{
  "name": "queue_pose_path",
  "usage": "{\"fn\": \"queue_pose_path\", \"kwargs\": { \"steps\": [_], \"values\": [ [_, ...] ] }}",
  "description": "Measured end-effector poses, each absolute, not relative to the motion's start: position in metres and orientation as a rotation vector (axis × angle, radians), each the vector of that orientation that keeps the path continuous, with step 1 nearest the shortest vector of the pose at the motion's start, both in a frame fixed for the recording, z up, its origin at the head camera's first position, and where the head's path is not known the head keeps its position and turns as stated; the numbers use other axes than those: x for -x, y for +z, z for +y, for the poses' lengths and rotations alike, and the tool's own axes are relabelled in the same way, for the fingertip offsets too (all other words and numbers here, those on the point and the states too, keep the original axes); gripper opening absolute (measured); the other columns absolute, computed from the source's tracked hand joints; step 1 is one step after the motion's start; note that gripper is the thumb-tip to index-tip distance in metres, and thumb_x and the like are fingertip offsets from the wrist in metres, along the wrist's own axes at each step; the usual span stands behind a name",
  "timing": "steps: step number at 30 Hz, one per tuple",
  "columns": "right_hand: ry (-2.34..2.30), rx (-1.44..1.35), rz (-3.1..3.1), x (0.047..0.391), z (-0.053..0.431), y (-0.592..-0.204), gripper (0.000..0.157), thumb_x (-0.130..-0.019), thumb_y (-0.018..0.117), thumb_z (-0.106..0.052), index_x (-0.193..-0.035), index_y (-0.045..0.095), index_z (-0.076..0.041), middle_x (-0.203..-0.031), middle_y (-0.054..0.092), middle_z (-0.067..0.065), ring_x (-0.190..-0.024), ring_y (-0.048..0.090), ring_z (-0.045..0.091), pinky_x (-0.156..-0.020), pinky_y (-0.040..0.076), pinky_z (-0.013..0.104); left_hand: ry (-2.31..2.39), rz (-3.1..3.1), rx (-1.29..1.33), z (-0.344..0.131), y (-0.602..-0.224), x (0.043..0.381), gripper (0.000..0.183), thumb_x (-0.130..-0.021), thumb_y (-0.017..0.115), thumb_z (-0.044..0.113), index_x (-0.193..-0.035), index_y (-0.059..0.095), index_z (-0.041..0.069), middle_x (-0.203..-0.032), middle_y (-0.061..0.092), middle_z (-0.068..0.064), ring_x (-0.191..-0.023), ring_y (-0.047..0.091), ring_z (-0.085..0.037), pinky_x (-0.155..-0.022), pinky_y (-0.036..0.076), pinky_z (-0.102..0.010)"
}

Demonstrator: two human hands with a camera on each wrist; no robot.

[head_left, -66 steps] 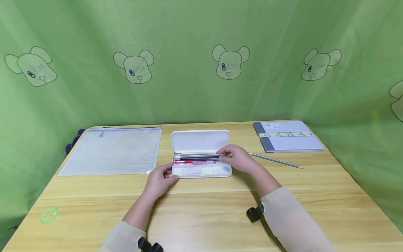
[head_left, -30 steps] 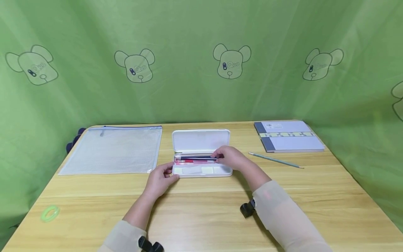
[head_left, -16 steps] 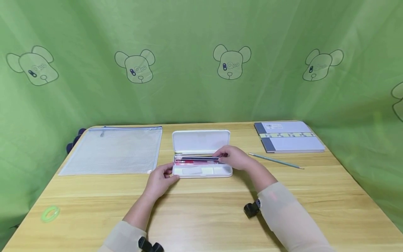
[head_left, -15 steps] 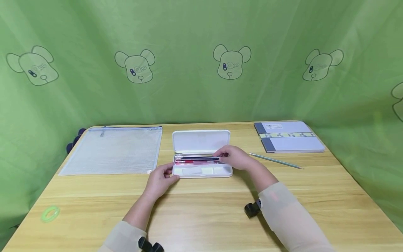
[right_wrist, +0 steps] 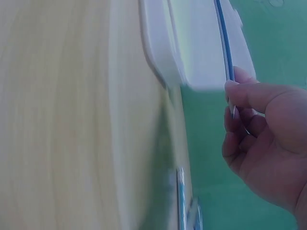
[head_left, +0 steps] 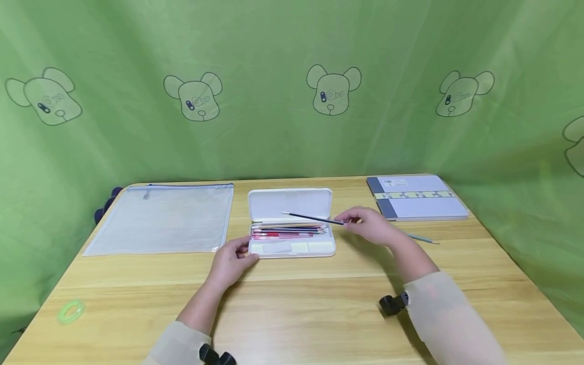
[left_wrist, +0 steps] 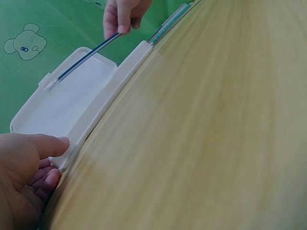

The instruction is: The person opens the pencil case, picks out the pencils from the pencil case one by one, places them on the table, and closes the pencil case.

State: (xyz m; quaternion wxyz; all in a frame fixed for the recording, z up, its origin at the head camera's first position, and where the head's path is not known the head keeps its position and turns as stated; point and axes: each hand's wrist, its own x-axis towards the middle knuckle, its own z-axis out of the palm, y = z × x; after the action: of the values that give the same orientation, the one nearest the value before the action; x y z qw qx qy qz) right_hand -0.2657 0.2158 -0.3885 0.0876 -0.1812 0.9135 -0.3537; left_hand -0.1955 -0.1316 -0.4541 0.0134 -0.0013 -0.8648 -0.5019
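Observation:
An open white pencil case [head_left: 321, 247] stands mid-table with its lid tipped back, several pencils and red pens lying inside. My left hand [head_left: 230, 263] holds its front left corner, thumb on the front edge and fingers at the side; the left wrist view shows this thumb [left_wrist: 50, 145] close up. Above the right part of the case, my right hand [head_left: 369, 225] pinches a dark pencil [head_left: 315, 218] near its sharpened end. The pencil's other end points left across the lid, and in the right wrist view its tip [right_wrist: 232, 111] shows below the thumb.
A teal pencil [head_left: 422, 238] lies on the table [head_left: 292, 314], partly hidden behind my right hand. A grey-white notebook [head_left: 417, 197] is at the back right. On the left are a clear zip pouch [head_left: 164, 220] and a green ring [head_left: 70, 311]. A green curtain [head_left: 264, 142] hangs behind.
My right hand has lifted the dark pencil out of the case and moved right with it, covering part of the teal pencil. The left hand stays at the case's corner.

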Motion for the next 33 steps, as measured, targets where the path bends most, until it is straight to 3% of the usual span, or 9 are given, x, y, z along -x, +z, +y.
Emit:
{"fn": "queue_pose_path", "kwargs": {
  "steps": [9, 16, 22, 25, 33],
  "values": [
    [-0.971, 0.487, 2.831, 0.250, 0.271, -0.380, 0.026, -0.095, 0.059, -0.009, -0.119, 0.067, -0.003, -0.100, 0.065, 0.010, -0.091, 0.053, 0.016, -0.077, 0.047, 0.027, -1.549, -2.698, 0.005, -0.131, -0.455, 0.195, 0.052, -0.082, 0.077, 0.010, -0.130, 0.060, -0.002, -0.105, 0.068, -0.015, -0.086, 0.059, -0.018, -0.077, 0.050, -0.025],
    [-0.900, 0.407, 2.910, 0.236, 0.316, -0.380, 0.030, -0.096, 0.060, -0.013, -0.123, 0.065, -0.001, -0.109, 0.066, 0.016, -0.096, 0.055, 0.018, -0.078, 0.048, 0.026, -1.557, -2.699, -0.003, -0.131, -0.455, 0.195, 0.052, -0.082, 0.077, 0.010, -0.130, 0.060, -0.002, -0.105, 0.068, -0.015, -0.087, 0.059, -0.018, -0.078, 0.050, -0.026],
    [-0.843, 0.352, 2.951, 0.232, 0.348, -0.387, 0.028, -0.096, 0.060, -0.013, -0.120, 0.066, 0.002, -0.117, 0.066, 0.023, -0.091, 0.051, 0.001, -0.075, 0.046, 0.018, -1.545, -2.702, 0.000, -0.132, -0.455, 0.195, 0.052, -0.082, 0.077, 0.010, -0.129, 0.060, -0.002, -0.104, 0.069, -0.015, -0.085, 0.059, -0.017, -0.076, 0.050, -0.025],
    [-0.826, 0.334, 2.942, 0.231, 0.360, -0.392, 0.028, -0.096, 0.059, -0.012, -0.119, 0.066, 0.003, -0.113, 0.067, 0.022, -0.088, 0.050, -0.002, -0.074, 0.045, 0.018, -1.541, -2.702, 0.002, -0.132, -0.454, 0.195, 0.051, -0.082, 0.077, 0.010, -0.129, 0.061, -0.001, -0.104, 0.069, -0.014, -0.085, 0.059, -0.017, -0.076, 0.050, -0.025],
    [-0.734, 0.296, 2.929, 0.230, 0.375, -0.405, 0.026, -0.096, 0.058, -0.010, -0.117, 0.066, 0.004, -0.107, 0.068, 0.020, -0.094, 0.057, 0.015, -0.077, 0.048, 0.026, -1.544, -2.703, 0.003, -0.131, -0.454, 0.195, 0.052, -0.081, 0.077, 0.011, -0.129, 0.061, -0.001, -0.104, 0.069, -0.014, -0.085, 0.059, -0.017, -0.076, 0.049, -0.025]
  ]
}}
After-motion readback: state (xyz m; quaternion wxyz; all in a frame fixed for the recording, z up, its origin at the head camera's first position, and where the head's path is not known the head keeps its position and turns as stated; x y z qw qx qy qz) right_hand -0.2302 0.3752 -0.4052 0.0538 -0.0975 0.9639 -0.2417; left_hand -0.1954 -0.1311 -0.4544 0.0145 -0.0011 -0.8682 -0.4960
